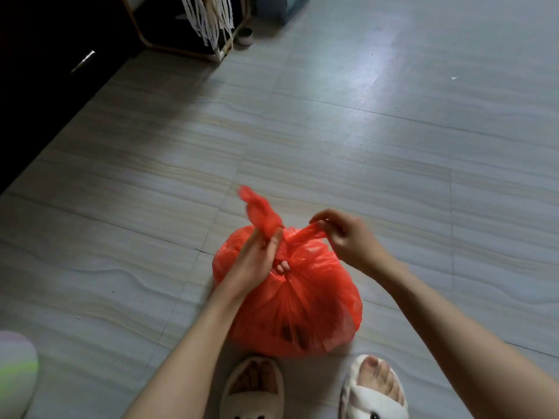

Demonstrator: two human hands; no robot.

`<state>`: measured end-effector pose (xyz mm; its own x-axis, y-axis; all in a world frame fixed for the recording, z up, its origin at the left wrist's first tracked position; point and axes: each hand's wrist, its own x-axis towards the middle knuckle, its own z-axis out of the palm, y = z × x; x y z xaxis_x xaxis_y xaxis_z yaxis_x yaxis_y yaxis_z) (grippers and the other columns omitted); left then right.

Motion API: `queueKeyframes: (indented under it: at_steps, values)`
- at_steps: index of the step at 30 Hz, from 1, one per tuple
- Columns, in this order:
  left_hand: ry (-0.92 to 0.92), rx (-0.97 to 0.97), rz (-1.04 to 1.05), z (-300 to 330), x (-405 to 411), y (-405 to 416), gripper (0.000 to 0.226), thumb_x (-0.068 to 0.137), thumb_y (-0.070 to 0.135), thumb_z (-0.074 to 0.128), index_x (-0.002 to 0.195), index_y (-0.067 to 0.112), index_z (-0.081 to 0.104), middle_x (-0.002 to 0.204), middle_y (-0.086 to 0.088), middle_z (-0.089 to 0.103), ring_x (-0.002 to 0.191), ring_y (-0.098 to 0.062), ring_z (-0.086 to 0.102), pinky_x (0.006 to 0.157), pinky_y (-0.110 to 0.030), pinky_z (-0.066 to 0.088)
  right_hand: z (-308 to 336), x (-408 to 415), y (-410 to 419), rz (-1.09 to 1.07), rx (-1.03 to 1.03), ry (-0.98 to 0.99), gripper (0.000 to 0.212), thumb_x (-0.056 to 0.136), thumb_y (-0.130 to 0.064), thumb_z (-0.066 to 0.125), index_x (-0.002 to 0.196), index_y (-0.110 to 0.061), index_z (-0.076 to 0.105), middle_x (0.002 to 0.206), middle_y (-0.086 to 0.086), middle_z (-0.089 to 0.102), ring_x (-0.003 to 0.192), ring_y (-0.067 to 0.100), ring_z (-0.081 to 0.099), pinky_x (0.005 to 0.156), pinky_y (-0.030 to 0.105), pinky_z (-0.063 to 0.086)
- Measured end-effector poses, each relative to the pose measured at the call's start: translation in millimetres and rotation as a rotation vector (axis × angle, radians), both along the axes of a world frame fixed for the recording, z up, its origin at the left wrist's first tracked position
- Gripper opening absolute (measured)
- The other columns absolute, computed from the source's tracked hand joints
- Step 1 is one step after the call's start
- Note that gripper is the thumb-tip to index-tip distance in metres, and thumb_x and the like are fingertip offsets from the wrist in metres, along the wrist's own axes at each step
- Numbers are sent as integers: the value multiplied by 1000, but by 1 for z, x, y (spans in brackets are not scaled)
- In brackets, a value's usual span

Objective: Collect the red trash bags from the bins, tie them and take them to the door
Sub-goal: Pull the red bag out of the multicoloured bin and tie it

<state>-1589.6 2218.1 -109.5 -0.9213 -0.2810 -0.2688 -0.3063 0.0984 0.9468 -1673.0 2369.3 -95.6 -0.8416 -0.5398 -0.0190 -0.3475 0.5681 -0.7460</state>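
Note:
A full red trash bag [302,303] sits on the tiled floor just in front of my feet. Its top is gathered into a neck with two twisted ends. My left hand [257,261] grips the neck and the end that sticks up to the far left. My right hand [348,234] pinches the other end and stretches it out to the right. Dark contents show faintly through the plastic near the bag's bottom.
My two feet in white slippers [252,385] stand right behind the bag. A dark cabinet [45,71] runs along the left. A wooden-framed stand with white fringe [208,22] is at the far top. A pale round object [15,370] lies at the lower left.

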Motion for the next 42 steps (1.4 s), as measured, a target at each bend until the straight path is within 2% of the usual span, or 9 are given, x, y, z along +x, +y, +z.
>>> queueKeyframes:
  at_steps: [2, 5, 9, 13, 19, 22, 25, 29, 42]
  values:
    - [-24, -40, -46, 4, -1, -5, 23, 97, 22, 41, 79, 19, 55, 41, 4, 58, 37, -2, 55, 43, -13, 47, 13, 2, -4, -107, -137, -185, 16, 89, -4, 51, 86, -5, 67, 73, 8, 66, 50, -1, 58, 46, 7, 40]
    - [-105, -13, -162, 11, -4, -9, 35, 96, 20, 44, 65, 15, 58, 43, 8, 62, 42, -2, 59, 46, -13, 47, 31, 7, -8, -220, -413, -576, 19, 92, -10, 48, 79, -14, 61, 66, 18, 53, 33, 6, 46, 28, 13, 27]
    - [-214, 293, -117, 8, -3, -19, 21, 92, 14, 49, 86, -1, 64, 73, -12, 70, 66, -17, 68, 70, -26, 56, 39, 24, 1, -139, -674, -931, 13, 88, -2, 47, 83, -12, 53, 57, 3, 56, 39, 4, 53, 37, 15, 43]
    - [-207, 477, 5, 4, 3, -22, 12, 83, -3, 56, 92, -1, 64, 74, -11, 68, 68, -20, 61, 69, -24, 49, 25, 41, 21, 93, -467, -1094, 10, 84, -1, 52, 80, -9, 55, 57, -3, 57, 47, 3, 53, 46, 13, 45]
    - [-181, 278, -47, 14, 2, -7, 32, 70, -20, 62, 77, 11, 68, 66, 4, 70, 60, -5, 63, 61, -17, 52, 13, 32, 33, 281, 109, -888, 10, 84, -20, 62, 78, -18, 70, 60, -7, 59, 51, 3, 51, 48, 15, 41]
    - [-91, -113, -199, 23, 2, -8, 38, 68, -22, 54, 84, 7, 72, 77, 9, 62, 70, 1, 60, 67, -3, 44, 14, 15, 30, 89, 61, -640, 28, 84, -22, 58, 57, -23, 65, 55, -7, 61, 56, 6, 53, 61, 26, 49]
    - [-1, -482, -416, 30, 8, -6, 43, 67, -17, 48, 87, 11, 74, 86, 9, 55, 82, -1, 53, 72, 4, 33, 6, 4, 18, -30, -19, -222, 30, 85, 5, 46, 94, -15, 66, 99, 0, 65, 93, 13, 57, 89, 34, 46]
    - [62, -639, -523, 30, 21, -3, 36, 72, -15, 50, 83, 11, 73, 89, 5, 53, 90, -13, 57, 75, -8, 37, -10, 5, -4, 372, 137, -66, 57, 78, 11, 42, 127, -17, 53, 138, 2, 49, 127, 17, 38, 108, 31, 29]
    - [193, -1093, -90, 21, 33, -3, 28, 70, -8, 48, 90, 1, 66, 83, -17, 62, 69, -30, 65, 62, -32, 51, -18, 34, -5, 512, 196, 191, 15, 91, -12, 46, 97, -6, 58, 91, 13, 58, 88, 30, 52, 77, 38, 43]
